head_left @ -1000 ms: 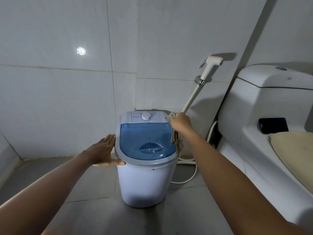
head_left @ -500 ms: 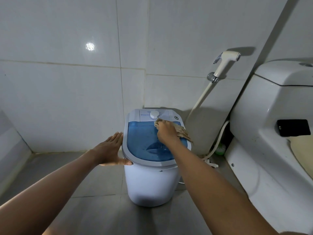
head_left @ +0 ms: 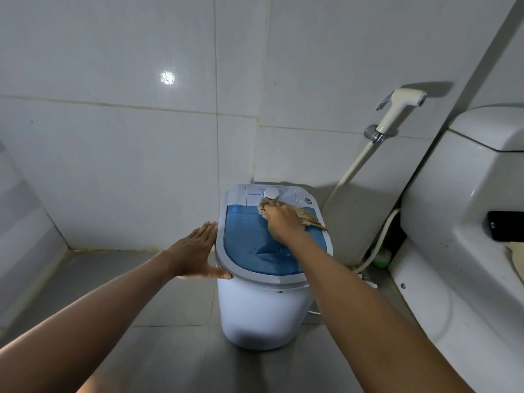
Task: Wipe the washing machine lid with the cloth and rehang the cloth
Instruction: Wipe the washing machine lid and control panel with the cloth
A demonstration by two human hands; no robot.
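Note:
A small white washing machine (head_left: 263,313) stands on the grey floor, with a translucent blue lid (head_left: 246,242) and a grey control panel with a round dial (head_left: 270,193) at the back. My right hand (head_left: 283,222) presses a beige cloth (head_left: 307,218) onto the far part of the lid, just in front of the dial. The cloth trails out to the right of the hand. My left hand (head_left: 195,251) lies flat and open against the machine's left rim, thumb under the front edge.
A white toilet (head_left: 465,222) fills the right side, with a black object (head_left: 507,226) on it. A bidet sprayer (head_left: 399,109) hangs on the tiled wall, its hose running down behind the machine. A tiled corner wall stands close behind.
My right hand has slid the cloth from the lid's right rear corner leftward to the middle, near the dial. The left hand stayed on the rim. The view shifted left.

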